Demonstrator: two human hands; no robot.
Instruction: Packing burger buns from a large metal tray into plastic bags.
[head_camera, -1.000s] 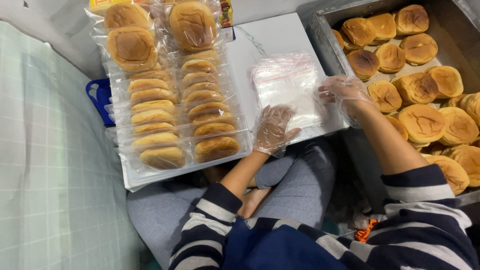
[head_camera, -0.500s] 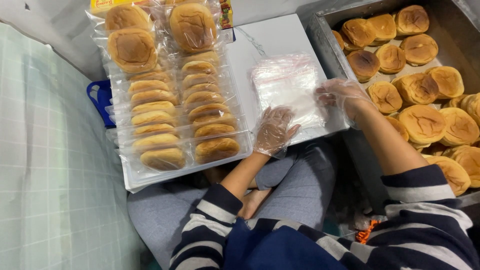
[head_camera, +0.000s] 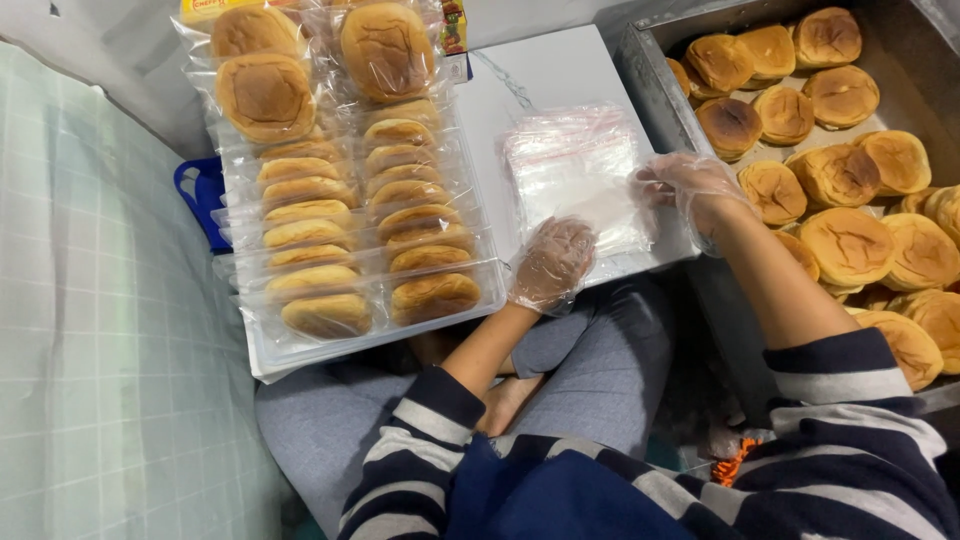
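the fingers (head_camera: 655, 188) of the right hand (head_camera: 690, 190), inside a thin clear plastic glove, are bent and pinch the right edge of the stack of empty clear plastic bags (head_camera: 575, 180). the fingers (head_camera: 560, 240) of the left hand (head_camera: 550, 262), also in a clear glove, are loosely curled and rest at the lower left corner of the same stack; i cannot tell if they grip it. the stack lies flat on the white flat surface (head_camera: 550, 80), in its right half. to the left of the stack, on the same surface, two rows of round golden buns packed in clear bags (head_camera: 350, 220) lie close together. to the right of the right hand, a grey metal tray (head_camera: 645, 75) holds many unpacked round golden buns (head_camera: 850, 245). the sleeves have dark blue and white stripes.
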